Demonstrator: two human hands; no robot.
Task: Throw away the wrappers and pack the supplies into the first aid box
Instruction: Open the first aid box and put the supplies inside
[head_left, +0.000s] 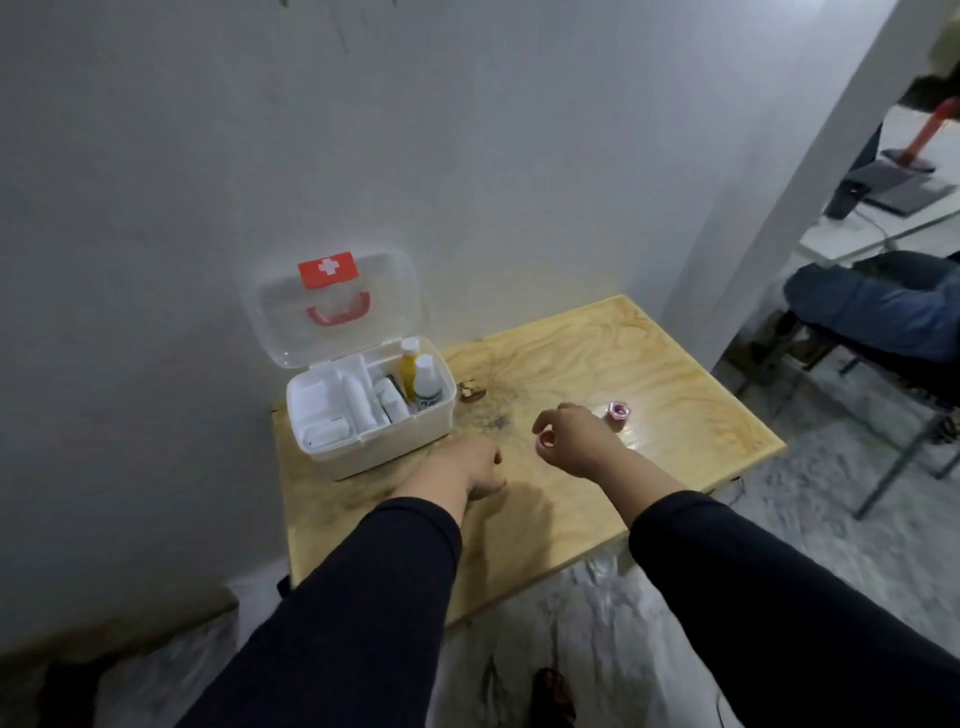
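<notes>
**Inspector:** First aid box (374, 441) lies open at ten o'clock, bottles upright inside. Status of hands?

**Assistant:** Right hand (576, 439) pinches a small pink item (547, 440), possibly a tape roll, for packing. Another pink roll (618, 411) waits at one o'clock. Left hand (470, 465) curls loosely, apparently empty.

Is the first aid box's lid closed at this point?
No, the lid of the first aid box stands open against the wall, with bottles visible inside.
</notes>
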